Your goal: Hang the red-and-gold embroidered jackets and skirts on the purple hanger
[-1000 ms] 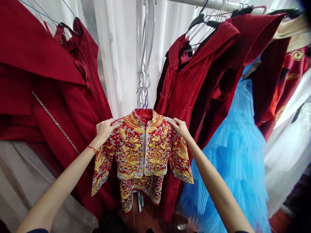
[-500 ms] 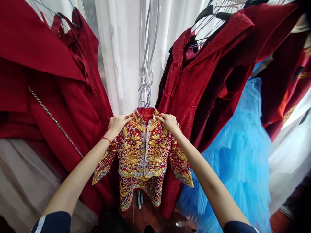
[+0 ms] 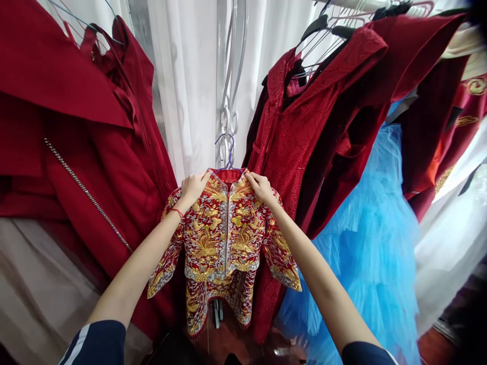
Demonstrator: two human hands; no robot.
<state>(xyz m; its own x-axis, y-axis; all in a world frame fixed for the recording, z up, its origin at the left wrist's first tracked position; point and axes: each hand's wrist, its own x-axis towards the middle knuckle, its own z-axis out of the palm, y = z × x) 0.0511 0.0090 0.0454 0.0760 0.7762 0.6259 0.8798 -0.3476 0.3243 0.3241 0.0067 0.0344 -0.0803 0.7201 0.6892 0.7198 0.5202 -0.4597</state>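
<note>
Hands point(image 3: 193, 188) point(image 3: 262, 188) nearer collar point(image 3: 229, 176) of upright, front-on jacket point(image 3: 242, 235)

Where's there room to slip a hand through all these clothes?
Likely before the white curtain, between the left-side red gown and white metalwork. Crowded: the embroidered jacket, gripped near its collar by left hand and right hand; and rightward, where red dresses overlap blue tulle.

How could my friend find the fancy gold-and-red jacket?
Find the white curtain. Low in front of it, on a purple hanger, is the jacket, with the left hand and right hand at its collar. Gold and silver embroidery covers it, unlike the plainer red garment beside it.
</note>
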